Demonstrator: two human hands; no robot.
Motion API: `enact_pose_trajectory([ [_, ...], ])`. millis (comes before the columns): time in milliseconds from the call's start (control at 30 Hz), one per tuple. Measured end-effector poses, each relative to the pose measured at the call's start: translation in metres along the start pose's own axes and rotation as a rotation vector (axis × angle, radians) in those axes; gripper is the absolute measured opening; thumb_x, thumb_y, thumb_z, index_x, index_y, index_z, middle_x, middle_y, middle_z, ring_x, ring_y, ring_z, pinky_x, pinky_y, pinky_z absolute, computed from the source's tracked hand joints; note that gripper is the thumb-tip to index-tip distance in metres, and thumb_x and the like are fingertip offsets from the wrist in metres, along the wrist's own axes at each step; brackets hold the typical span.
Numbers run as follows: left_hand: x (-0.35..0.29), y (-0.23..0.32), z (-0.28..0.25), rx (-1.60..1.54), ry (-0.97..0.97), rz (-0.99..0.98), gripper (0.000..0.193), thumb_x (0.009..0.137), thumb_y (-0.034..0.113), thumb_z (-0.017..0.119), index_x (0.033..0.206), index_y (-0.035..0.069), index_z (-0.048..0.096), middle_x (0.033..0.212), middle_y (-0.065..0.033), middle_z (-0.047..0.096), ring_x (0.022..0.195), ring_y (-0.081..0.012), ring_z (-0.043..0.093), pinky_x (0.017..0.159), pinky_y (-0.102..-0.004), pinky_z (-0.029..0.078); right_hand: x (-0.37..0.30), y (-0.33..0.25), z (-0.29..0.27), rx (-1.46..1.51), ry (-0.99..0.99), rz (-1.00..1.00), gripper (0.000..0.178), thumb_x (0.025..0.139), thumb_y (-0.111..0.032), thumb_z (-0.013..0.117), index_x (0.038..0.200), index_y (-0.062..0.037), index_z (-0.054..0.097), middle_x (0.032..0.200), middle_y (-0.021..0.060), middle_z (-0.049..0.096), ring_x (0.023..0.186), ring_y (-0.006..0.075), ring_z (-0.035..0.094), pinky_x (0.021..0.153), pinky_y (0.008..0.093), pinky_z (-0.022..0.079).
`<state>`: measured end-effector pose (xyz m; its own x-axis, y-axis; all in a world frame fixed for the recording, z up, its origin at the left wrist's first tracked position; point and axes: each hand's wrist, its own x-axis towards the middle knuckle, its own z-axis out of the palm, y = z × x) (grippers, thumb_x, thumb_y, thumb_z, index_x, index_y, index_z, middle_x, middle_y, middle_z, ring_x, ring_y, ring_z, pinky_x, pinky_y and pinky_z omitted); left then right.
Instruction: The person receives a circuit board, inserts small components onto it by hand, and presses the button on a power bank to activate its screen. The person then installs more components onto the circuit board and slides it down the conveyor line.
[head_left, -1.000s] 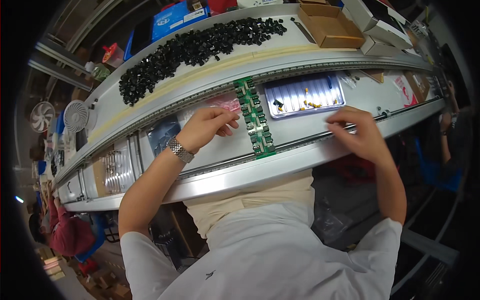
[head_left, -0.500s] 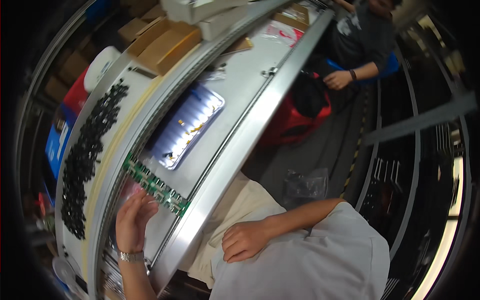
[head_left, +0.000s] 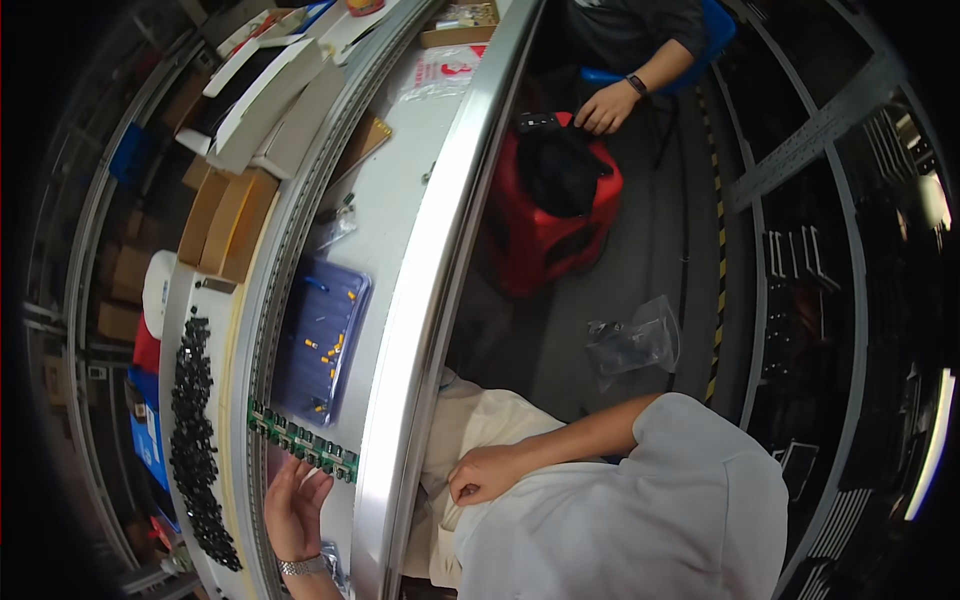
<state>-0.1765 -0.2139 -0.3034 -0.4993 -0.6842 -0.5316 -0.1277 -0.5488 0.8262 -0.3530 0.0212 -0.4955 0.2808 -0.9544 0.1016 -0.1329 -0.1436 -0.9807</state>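
Fingers of the left hand (head_left: pixel 292 505) lie spread, flat against the green circuit board (head_left: pixel 303 447) on the worktop (head_left: pixel 395 215) at seven o'clock, seemingly steadying it. Right hand (head_left: pixel 483 473) rests curled at the waist (holding nothing visible). Seating parts from the blue tray (head_left: pixel 322 340) would need it back.

Dressed in a white short-sleeved shirt (head_left: pixel 640 510) over light cream trousers (head_left: pixel 480 430); silver metal-link wristwatch (head_left: pixel 303 566) at the left wrist, forearms bare below the sleeves
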Motion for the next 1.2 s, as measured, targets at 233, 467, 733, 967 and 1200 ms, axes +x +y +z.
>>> enact_pose_trajectory([
  [233, 0.015, 0.006, 0.019, 0.022, -0.007, -0.013, 0.031, 0.101, 0.016, 0.060, 0.124, -0.004, 0.062, 0.107, -0.0119, 0.071, 0.090, -0.0268, 0.072, 0.079, -0.0349, 0.062, -0.002, 0.000, -0.004, 0.039, 0.017, -0.011, 0.010, 0.090, -0.011, 0.064, 0.090, -0.0051, 0.072, 0.080, 0.0035, 0.067, 0.069, 0.0223, 0.059, 0.067, 0.0325, 0.049],
  [467, 0.031, 0.012, 0.037, 0.058, -0.039, -0.024, 0.028, 0.101, 0.018, 0.061, 0.121, -0.001, 0.063, 0.103, -0.0095, 0.070, 0.090, -0.0254, 0.071, 0.083, -0.0364, 0.061, -0.004, 0.003, -0.005, 0.066, 0.035, -0.028, 0.011, 0.090, -0.012, 0.063, 0.090, -0.0053, 0.072, 0.081, 0.0037, 0.067, 0.070, 0.0227, 0.060, 0.068, 0.0328, 0.049],
  [733, 0.049, 0.018, 0.063, 0.098, -0.071, -0.043, 0.020, 0.101, 0.020, 0.061, 0.111, 0.004, 0.067, 0.097, -0.0060, 0.071, 0.089, -0.0244, 0.072, 0.086, -0.0383, 0.060, -0.006, 0.004, -0.005, 0.102, 0.090, -0.045, 0.013, 0.086, -0.013, 0.064, 0.087, -0.0050, 0.074, 0.080, 0.0043, 0.071, 0.068, 0.0241, 0.061, 0.065, 0.0334, 0.050],
  [967, 0.063, 0.025, 0.086, 0.086, -0.110, -0.068, 0.014, 0.100, 0.017, 0.061, 0.105, 0.005, 0.067, 0.093, -0.0042, 0.071, 0.088, -0.0255, 0.073, 0.086, -0.0382, 0.061, -0.006, 0.005, -0.007, 0.122, 0.102, -0.046, 0.013, 0.086, -0.013, 0.064, 0.086, -0.0050, 0.074, 0.080, 0.0042, 0.071, 0.068, 0.0239, 0.061, 0.065, 0.0335, 0.050],
  [1200, 0.079, 0.030, 0.108, 0.086, -0.159, -0.080, 0.013, 0.100, 0.015, 0.062, 0.102, 0.004, 0.067, 0.091, -0.0041, 0.071, 0.088, -0.0262, 0.073, 0.085, -0.0381, 0.061, -0.006, 0.008, -0.007, 0.154, 0.117, -0.062, 0.012, 0.086, -0.013, 0.065, 0.085, -0.0056, 0.074, 0.078, 0.0035, 0.071, 0.066, 0.0232, 0.060, 0.065, 0.0332, 0.049],
])
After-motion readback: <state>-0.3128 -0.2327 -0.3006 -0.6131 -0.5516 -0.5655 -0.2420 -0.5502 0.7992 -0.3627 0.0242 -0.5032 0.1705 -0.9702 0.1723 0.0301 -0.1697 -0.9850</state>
